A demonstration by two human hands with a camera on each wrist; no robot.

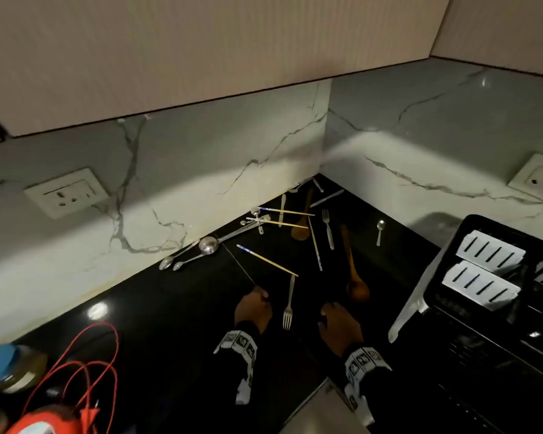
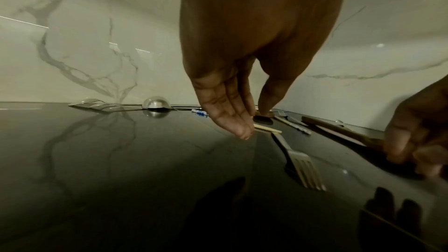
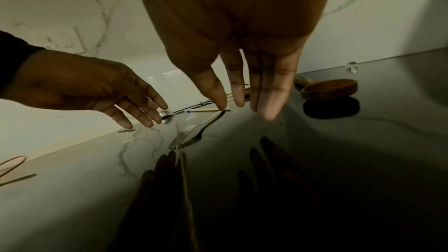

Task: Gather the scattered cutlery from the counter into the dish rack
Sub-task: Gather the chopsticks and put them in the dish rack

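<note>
The nearest piece, a silver metal fork [image 1: 288, 308], lies flat on the glossy black counter [image 1: 170, 308] between the two hands, tines toward the person and handle running away from the fingertips. The left hand [image 1: 254, 308] and the right hand [image 1: 339, 324] hover just beside it with fingers extended and relaxed, holding nothing; neither is plainly nearer. Beyond the fingertips lie a brown wooden spoon [image 1: 353, 270], chopsticks and spoons, while the black plastic dish rack [image 1: 483, 308], right of the right hand, shows no cutlery in it.
</note>
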